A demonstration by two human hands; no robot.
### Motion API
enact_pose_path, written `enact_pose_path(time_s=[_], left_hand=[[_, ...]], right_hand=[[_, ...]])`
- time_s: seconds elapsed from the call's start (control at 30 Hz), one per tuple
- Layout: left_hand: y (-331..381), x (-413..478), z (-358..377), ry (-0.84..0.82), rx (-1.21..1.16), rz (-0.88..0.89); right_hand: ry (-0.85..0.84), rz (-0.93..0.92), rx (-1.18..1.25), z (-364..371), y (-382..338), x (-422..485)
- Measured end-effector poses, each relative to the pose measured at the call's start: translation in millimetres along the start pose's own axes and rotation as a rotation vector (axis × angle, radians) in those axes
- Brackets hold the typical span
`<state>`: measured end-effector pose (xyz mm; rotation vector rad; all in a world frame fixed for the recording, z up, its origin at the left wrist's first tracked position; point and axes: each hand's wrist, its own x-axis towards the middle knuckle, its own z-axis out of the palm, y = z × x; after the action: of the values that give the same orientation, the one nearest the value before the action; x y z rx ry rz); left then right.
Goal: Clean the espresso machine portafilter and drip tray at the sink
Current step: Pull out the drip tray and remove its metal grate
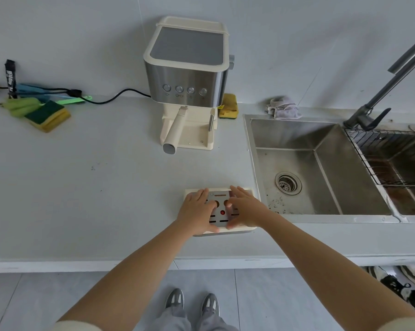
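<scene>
The cream drip tray point(248, 189) lies on the grey counter near its front edge, just left of the sink point(297, 139). A slotted metal grate point(222, 220) with a red float covers its top. My left hand point(196, 211) and my right hand point(245, 209) both lie over the grate, a finger of each hooked in a round hole and the thumbs at its near edge. The espresso machine point(187, 75) stands at the back of the counter. Its portafilter point(175, 130) is locked in, the cream handle pointing toward me.
A green-and-yellow sponge point(48, 115), green cloth and brushes lie at the back left beside a black power cord point(120, 95). A yellow sponge point(229, 106) and a grey rag point(284, 108) sit behind the sink. A faucet point(388, 87) and a wire rack point(392, 158) are at right.
</scene>
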<state>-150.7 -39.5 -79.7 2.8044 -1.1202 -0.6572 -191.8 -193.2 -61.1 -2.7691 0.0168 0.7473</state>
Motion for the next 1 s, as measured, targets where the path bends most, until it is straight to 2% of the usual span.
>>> enact_pose_path(time_s=[0.33, 0.67, 1.0], left_hand=[[-17, -5, -12, 0.096, -0.048, 0.029], [-105, -50, -22, 0.107, -0.138, -0.072], [-164, -75, 0, 0.003, -0.107, -0.147]], right_hand=[[0.043, -0.066, -0.109, -10, -10, 0], [0.093, -0.248, -0.192, -14, -88, 39], [0.024, -0.265, -0.172, 21, -147, 77]])
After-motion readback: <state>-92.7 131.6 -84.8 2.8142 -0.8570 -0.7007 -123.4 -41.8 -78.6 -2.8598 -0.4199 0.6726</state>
